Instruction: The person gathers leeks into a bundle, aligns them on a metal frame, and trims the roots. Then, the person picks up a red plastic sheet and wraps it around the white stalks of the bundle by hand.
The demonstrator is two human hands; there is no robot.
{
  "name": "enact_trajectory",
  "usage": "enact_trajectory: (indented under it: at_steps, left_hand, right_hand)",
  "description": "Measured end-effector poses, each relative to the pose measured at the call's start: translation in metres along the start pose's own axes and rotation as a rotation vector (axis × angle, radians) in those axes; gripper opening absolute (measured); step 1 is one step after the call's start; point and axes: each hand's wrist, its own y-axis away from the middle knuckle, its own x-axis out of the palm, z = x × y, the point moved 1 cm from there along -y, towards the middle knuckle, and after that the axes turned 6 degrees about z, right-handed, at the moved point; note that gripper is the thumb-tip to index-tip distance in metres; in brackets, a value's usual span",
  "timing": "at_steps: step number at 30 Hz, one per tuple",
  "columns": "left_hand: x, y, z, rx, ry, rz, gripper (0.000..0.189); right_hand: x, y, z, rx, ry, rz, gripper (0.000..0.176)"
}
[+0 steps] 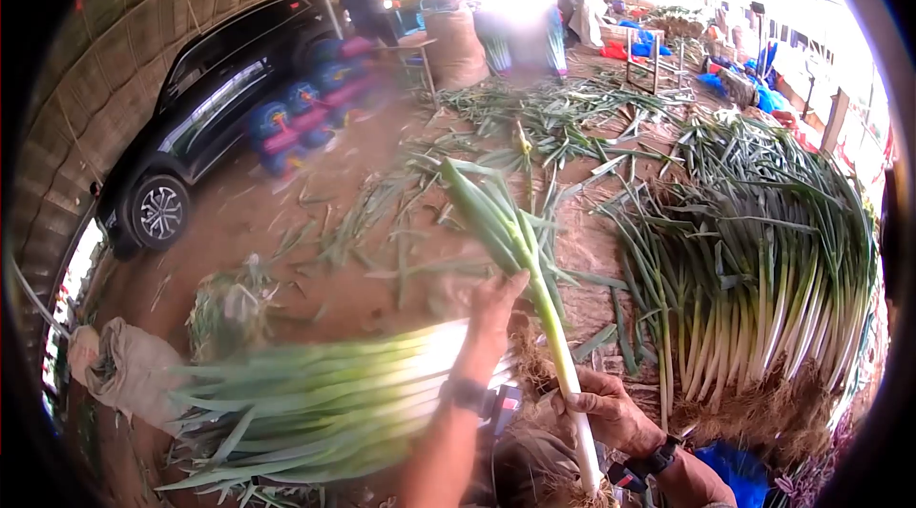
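A large green onion (547,303) slants across the middle, its green leaves at the top and its white end with roots near the bottom edge. My left hand (496,308) is closed around the upper stalk, just below the leaves. Lower down, my right hand (611,410) grips the white part between thumb and fingers. Beneath my left forearm lies a pile of trimmed green onions (324,393), leaves pointing left. To the right is a big heap of untrimmed green onions (754,289) with soil-covered roots.
Loose cut leaves (401,231) litter the dirt floor. A dark car (210,117) is parked at left, beside bundled blue and pink rolls (301,117). A full sack (456,48) and two people stand farther back. A cloth-covered object (129,370) is at lower left.
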Motion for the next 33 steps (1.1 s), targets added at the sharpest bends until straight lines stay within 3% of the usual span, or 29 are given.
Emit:
enact_trajectory:
  at_steps: [5, 10, 16, 18, 20, 23, 25, 28, 30, 33]
  left_hand:
    - [0.015, -0.004, 0.032, -0.036, 0.111, -0.089, 0.026]
    - [0.027, -0.008, 0.069, 0.075, 0.130, -0.261, 0.018]
    - [0.044, -0.005, 0.075, 0.032, 0.138, -0.357, 0.011]
    - [0.046, 0.002, 0.064, -0.051, 0.180, -0.366, 0.019]
    - [0.052, 0.002, 0.055, -0.081, 0.239, -0.396, 0.010]
    - [0.045, -0.007, 0.068, -0.025, 0.276, -0.358, 0.010]
    - [0.038, -0.017, 0.073, 0.043, 0.170, -0.428, 0.017]
    - [0.008, -0.030, 0.079, -0.105, 0.393, -0.489, 0.020]
    - [-0.016, -0.030, 0.089, -0.099, 0.359, -0.376, 0.029]
    - [-0.002, -0.021, 0.078, -0.190, 0.434, -0.348, 0.046]
  right_hand:
    - [-0.016, 0.015, -0.008, 0.041, 0.169, -0.092, 0.036]
    - [-0.026, 0.025, -0.030, 0.019, 0.340, -0.189, 0.027]
    - [0.000, 0.026, -0.024, 0.001, 0.124, -0.212, 0.021]
    - [0.002, 0.027, -0.024, 0.015, 0.046, -0.220, 0.021]
    - [0.004, 0.027, -0.024, 0.015, -0.024, -0.233, 0.020]
    - [0.001, 0.029, -0.019, 0.043, -0.058, -0.263, 0.019]
    - [0.002, 0.030, -0.017, 0.039, -0.090, -0.254, 0.020]
    - [0.013, 0.053, -0.021, 0.067, -0.109, -0.319, 0.022]
    - [0.006, 0.066, -0.026, 0.084, -0.055, -0.357, 0.022]
    - [-0.007, 0.068, -0.025, 0.123, -0.103, -0.295, 0.022]
